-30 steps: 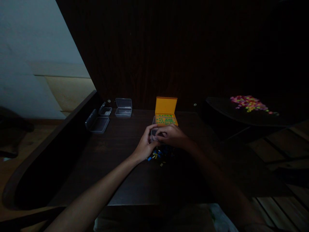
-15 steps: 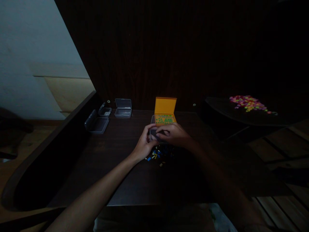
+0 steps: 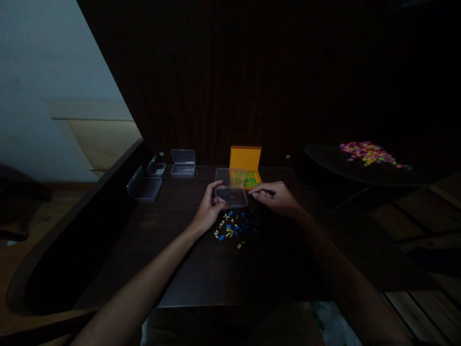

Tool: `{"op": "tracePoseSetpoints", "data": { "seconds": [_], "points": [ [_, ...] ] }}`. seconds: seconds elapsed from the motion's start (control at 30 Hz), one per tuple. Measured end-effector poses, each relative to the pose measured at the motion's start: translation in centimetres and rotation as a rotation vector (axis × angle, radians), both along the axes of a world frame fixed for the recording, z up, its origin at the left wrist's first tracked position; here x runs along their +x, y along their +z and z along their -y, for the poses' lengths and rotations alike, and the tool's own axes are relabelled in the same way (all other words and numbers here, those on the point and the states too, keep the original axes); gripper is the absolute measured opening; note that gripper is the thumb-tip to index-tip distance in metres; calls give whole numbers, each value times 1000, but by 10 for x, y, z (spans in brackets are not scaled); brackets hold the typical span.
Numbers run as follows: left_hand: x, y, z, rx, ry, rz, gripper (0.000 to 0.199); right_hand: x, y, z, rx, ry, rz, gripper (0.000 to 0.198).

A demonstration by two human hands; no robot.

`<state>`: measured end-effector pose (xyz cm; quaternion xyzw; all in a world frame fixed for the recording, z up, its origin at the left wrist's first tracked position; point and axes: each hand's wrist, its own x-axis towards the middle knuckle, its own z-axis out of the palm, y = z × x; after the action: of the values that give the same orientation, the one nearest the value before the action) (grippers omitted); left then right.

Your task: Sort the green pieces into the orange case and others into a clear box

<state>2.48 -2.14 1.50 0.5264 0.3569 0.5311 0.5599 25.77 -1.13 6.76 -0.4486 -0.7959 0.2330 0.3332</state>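
Observation:
A clear plastic box (image 3: 237, 206) sits mid-table with its clear lid (image 3: 222, 177) raised behind it. Small dark bits lie inside, too dim to make out. My left hand (image 3: 209, 205) grips the box at its left side, thumb by the front corner and fingers along the edge. Just off the box's right edge, my right hand (image 3: 275, 197) has thumb and index finger pinched together; whatever they hold is too small to see. In front of the box lies a loose pile of small building-block pieces (image 3: 229, 229), blue, pale and yellow.
Behind the box stands an open orange case (image 3: 245, 157) with small green pieces in its base. Several open clear boxes (image 3: 183, 170) are at the back left. On a side surface at right lies a heap of pink, purple and yellow pieces (image 3: 367, 153). A raised side panel (image 3: 72, 221) borders the left.
My right hand has moved right, from over the clear box to beside its right edge. The box has shifted slightly left with my left hand, uncovering its inside and more of the pile.

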Motion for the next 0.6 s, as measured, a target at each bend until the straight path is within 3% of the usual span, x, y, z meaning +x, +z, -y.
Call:
{"op": "tracePoseSetpoints", "data": {
  "seconds": [0.17,0.37,0.6],
  "points": [
    [-9,-2,-11,-9,76,-12,64,1,-21,3,-129,49,71,26],
    [-9,1,-13,-12,107,0,63,-27,-34,16,-8,226,212,19],
    [-7,1,-12,-5,99,-6,64,-51,-34,25,-17,309,362,16]
  ]
}}
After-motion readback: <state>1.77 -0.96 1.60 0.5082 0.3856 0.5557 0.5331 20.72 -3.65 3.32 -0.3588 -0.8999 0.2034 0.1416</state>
